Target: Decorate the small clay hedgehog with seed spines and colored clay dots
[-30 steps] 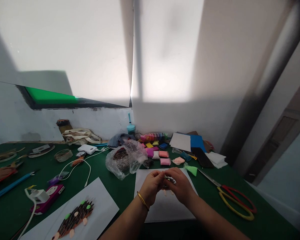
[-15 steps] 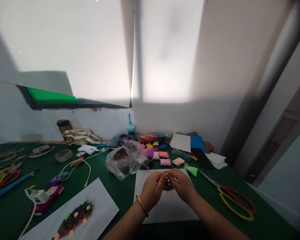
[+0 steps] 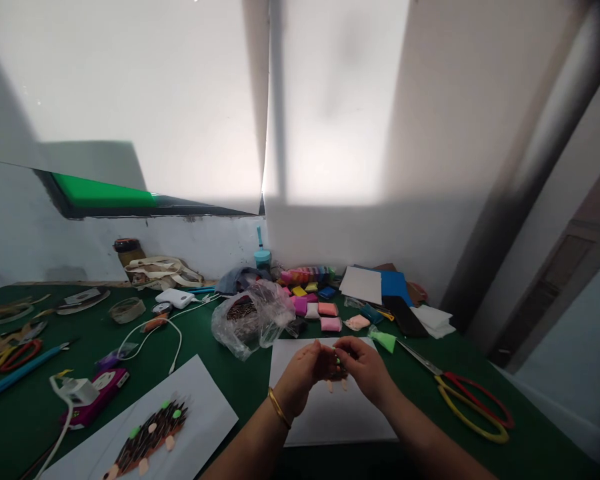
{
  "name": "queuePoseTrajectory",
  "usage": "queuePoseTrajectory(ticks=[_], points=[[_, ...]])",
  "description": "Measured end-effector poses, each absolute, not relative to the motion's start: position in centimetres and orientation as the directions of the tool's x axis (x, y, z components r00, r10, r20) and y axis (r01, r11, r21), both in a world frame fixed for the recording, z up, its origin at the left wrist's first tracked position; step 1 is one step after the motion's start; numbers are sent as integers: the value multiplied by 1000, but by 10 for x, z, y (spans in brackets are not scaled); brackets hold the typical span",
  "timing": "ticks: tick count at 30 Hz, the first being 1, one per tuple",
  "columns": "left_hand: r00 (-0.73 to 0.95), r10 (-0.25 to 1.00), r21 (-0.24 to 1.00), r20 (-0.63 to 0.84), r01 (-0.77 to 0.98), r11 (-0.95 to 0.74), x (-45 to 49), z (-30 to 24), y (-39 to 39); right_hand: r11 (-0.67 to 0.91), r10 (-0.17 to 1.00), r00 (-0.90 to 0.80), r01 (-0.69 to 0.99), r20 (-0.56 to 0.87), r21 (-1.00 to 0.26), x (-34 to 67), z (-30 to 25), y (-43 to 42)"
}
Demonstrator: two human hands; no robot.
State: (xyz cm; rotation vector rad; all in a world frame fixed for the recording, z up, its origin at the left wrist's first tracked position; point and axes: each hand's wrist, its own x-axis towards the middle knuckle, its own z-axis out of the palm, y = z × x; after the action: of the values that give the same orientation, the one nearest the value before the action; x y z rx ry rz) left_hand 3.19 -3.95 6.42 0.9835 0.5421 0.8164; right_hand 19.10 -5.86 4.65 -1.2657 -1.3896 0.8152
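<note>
Over a white paper sheet (image 3: 330, 420), a small hedgehog figure of dark strips with pink clay feet (image 3: 337, 377) lies mostly hidden under my hands. My left hand (image 3: 303, 377), with a gold bangle (image 3: 279, 408) on its wrist, has its fingers against the figure's left side. My right hand (image 3: 363, 367) pinches a tiny green clay bit (image 3: 337, 352) at the top of the figure. How firmly the left fingers grip is hard to see.
A finished hedgehog picture (image 3: 150, 433) lies on a white sheet to the lower left. Clay packets (image 3: 313, 300), a plastic bag (image 3: 253, 320), yellow-and-red-handled scissors (image 3: 470, 407), and cables cover the green table (image 3: 540, 427).
My hands have drawn slightly apart, with the left moving away to the left. The other person's hand at the far left edge has left the view.
</note>
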Motion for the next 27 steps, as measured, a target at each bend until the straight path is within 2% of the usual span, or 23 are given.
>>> queuePoseTrajectory(ticks=[2, 5, 8, 11, 15, 17, 19, 21, 23, 25, 27], points=[[590, 806, 904, -41, -321, 282, 29, 66, -38, 212, 965, 101, 244, 243, -946, 192, 48, -58], [503, 864, 952, -33, -247, 180, 24, 70, -31, 236, 950, 150, 228, 274, -945, 196, 50, -55], [446, 895, 983, -12, -160, 93, 24, 77, -25, 276, 928, 171, 282, 331, -919, 194, 54, -54], [462, 887, 993, 15, -114, 42, 29, 83, -21, 299, 923, 125, 365, 365, -882, 186, 63, -58], [341, 933, 993, 114, -54, -102, 33, 87, -16, 340, 927, 27, 361, 374, -869, 181, 75, -65], [321, 939, 992, 122, -49, -112, 34, 87, -16, 385, 903, 12, 420, 429, -822, 185, 78, -67], [361, 930, 995, 72, -88, -43, 37, 88, -21, 443, 848, -8, 557, 529, -702, 190, 78, -65], [460, 888, 982, -10, -161, 94, 42, 90, -31, 497, 776, -99, 705, 623, -507, 194, 74, -62], [601, 797, 927, -61, -263, 269, 46, 94, -42, 512, 725, -196, 794, 660, -327, 197, 69, -59], [676, 735, 824, -52, -387, 414, 49, 97, -50, 497, 708, -236, 836, 665, -233, 194, 64, -60], [722, 691, 725, -29, -461, 512, 51, 97, -53, 503, 720, -272, 838, 638, -210, 187, 63, -66]])
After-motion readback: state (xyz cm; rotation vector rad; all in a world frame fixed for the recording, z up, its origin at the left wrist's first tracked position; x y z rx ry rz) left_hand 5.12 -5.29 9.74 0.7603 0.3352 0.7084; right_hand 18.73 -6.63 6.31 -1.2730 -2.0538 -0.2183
